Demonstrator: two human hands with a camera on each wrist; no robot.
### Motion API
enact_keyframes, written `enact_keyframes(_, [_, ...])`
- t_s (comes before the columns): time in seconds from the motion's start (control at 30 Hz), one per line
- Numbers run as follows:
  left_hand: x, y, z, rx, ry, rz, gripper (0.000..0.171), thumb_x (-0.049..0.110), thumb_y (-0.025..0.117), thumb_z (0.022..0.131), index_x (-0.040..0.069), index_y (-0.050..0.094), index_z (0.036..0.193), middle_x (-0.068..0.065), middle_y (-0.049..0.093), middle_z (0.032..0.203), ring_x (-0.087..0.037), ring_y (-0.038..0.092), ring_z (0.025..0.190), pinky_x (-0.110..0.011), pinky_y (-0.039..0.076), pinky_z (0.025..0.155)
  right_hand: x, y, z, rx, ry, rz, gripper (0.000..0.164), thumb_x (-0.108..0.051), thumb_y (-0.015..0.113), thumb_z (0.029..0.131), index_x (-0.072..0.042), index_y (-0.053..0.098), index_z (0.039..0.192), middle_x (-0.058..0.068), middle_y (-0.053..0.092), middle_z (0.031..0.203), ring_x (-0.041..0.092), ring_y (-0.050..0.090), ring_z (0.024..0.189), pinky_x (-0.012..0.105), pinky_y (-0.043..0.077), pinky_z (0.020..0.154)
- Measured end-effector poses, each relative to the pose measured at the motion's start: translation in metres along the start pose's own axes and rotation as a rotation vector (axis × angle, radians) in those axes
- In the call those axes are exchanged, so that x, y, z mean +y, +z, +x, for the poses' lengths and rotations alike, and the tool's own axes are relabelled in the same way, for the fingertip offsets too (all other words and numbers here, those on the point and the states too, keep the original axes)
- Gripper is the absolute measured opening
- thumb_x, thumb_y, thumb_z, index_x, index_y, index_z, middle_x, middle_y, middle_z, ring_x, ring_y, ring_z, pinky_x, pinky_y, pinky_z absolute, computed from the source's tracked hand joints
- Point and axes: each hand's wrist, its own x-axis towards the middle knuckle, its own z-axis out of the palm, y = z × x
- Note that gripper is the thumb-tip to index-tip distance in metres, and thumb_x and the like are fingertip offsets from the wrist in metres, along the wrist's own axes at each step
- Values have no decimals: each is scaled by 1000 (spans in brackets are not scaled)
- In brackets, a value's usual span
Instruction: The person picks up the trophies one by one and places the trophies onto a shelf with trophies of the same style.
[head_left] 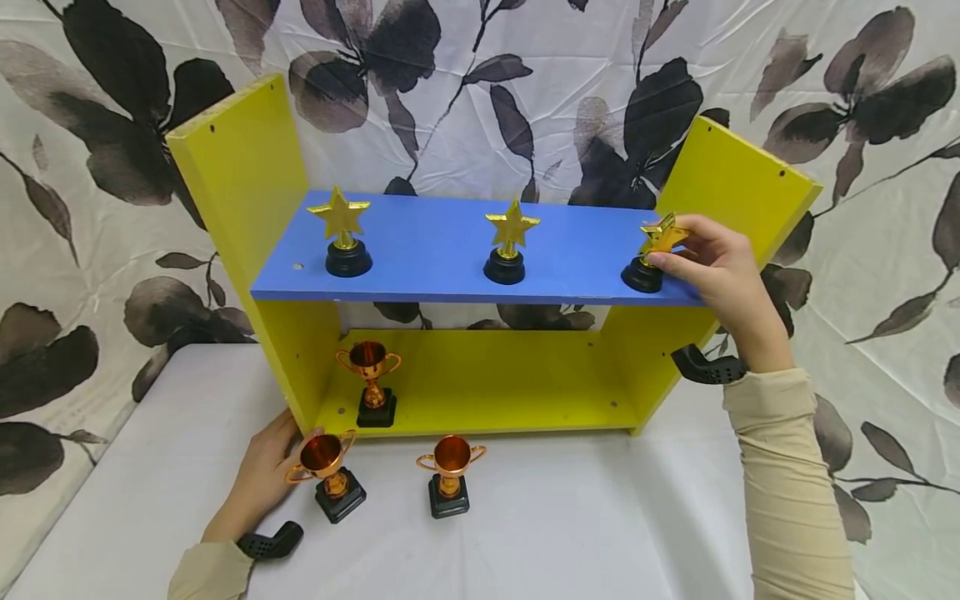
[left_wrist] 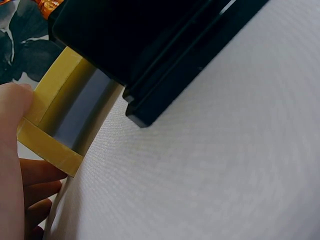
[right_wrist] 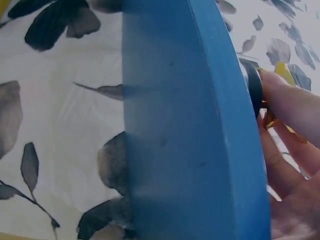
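At the right end of the blue shelf board (head_left: 450, 242), my right hand (head_left: 727, 267) pinches a gold star trophy (head_left: 642, 276) between thumb and fingers. Its round black base (right_wrist: 254, 85) is right at the board in the right wrist view, slightly tilted in the head view. Two more star trophies, one at left (head_left: 347, 260) and one mid-board (head_left: 505, 267), stand upright. Low at the left, my left hand (head_left: 262, 471) grips the front edge of the yellow side panel (left_wrist: 50, 100), fingers partly hidden behind it. A copper cup trophy (head_left: 340, 495) stands close beside that hand.
Another cup trophy (head_left: 448, 497) stands on the white tabletop (head_left: 570, 533) before the unit. A third (head_left: 376, 410) is on the yellow lower shelf (head_left: 495, 383), at the left. The right side panel (head_left: 738, 187) rises behind my right hand. Floral cloth (head_left: 465, 100) hangs behind.
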Motion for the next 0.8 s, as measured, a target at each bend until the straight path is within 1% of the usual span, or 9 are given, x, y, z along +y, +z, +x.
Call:
enact_keyframes(0.17, [0,0,0,4,0,-13,50,25,62,98,-5,52,137,-23,55,135,-46,51,124,-68,39,98,0,-1,1,-26,68,30,26,-3,73,89,-9,69,114,0,70,96,16,62,80,15,53,71])
enact_keyframes(0.3, [-1,1,0,7,9,-1,50,24,62,98,-7,52,136,-23,56,134,-46,51,123,-68,40,97,0,-1,1,-27,94,45,26,-4,74,88,-9,69,113,-1,71,95,16,62,82,16,52,68])
enact_keyframes(0.47, [-2,2,0,14,19,7,49,23,63,98,-7,53,134,-23,56,132,-46,52,121,-68,41,97,0,-1,0,-22,87,47,24,-3,73,88,-9,69,112,-2,71,94,18,62,83,17,52,67])
enact_keyframes(0.8, [-3,2,0,17,18,9,48,23,63,97,-8,54,132,-24,57,130,-46,53,121,-68,41,97,1,0,-1,-14,57,100,25,0,72,88,-7,69,111,0,72,93,19,62,81,16,52,71])
